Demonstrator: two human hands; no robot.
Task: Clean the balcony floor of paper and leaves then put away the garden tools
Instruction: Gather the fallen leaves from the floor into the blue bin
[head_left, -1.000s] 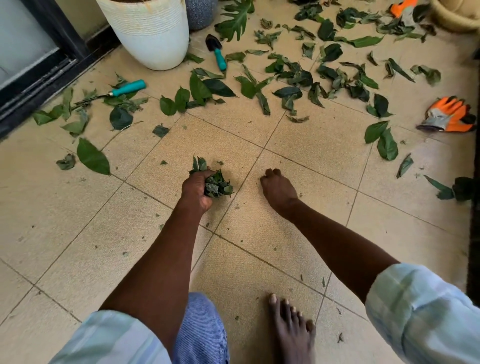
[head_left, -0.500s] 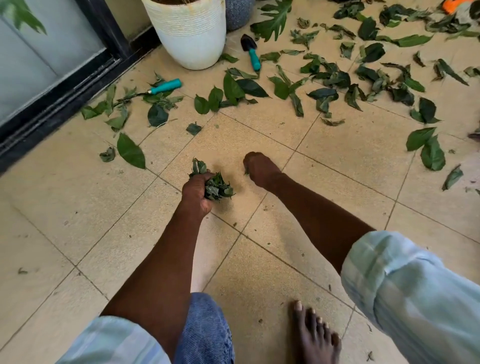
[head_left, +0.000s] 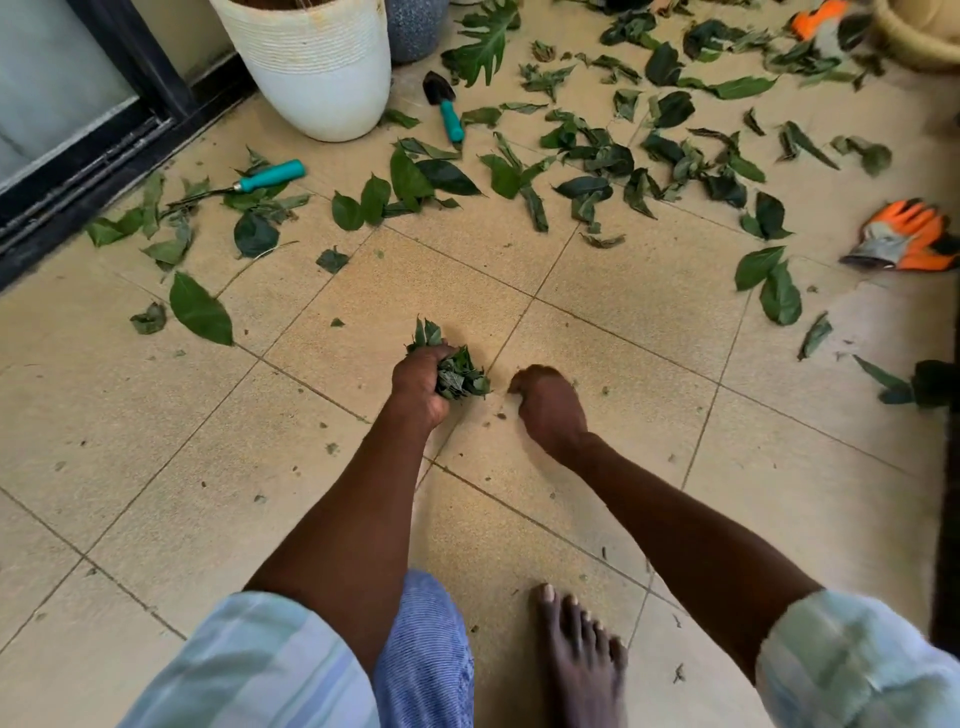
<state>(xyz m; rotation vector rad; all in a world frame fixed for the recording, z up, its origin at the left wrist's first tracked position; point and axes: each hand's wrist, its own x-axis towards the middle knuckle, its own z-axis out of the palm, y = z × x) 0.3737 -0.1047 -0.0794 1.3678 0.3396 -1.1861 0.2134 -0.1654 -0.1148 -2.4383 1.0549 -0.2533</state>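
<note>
Green leaves (head_left: 597, 156) lie scattered over the far half of the beige tiled floor (head_left: 623, 291). My left hand (head_left: 418, 387) grips a crumpled bunch of leaves (head_left: 460, 374) just above the tiles at centre. Beside it, my right hand (head_left: 550, 405) has its fingers curled down with the tips on the floor; nothing shows inside it. A teal-handled trowel (head_left: 441, 106) lies by the white pot. A teal-handled hand fork (head_left: 267, 175) lies among leaves on the left. One orange and grey glove (head_left: 904, 236) lies at the right edge, another glove (head_left: 815, 23) at top right.
A big white pot (head_left: 317, 67) and a grey pot (head_left: 415, 26) stand at the back. A black sliding door frame (head_left: 78, 156) runs along the left. A woven basket (head_left: 919, 36) sits in the top right corner. My bare foot (head_left: 576, 660) stands on the near tiles.
My right hand has drawn back along the floor and now sits close beside my left hand. The left hand still grips the same bunch.
</note>
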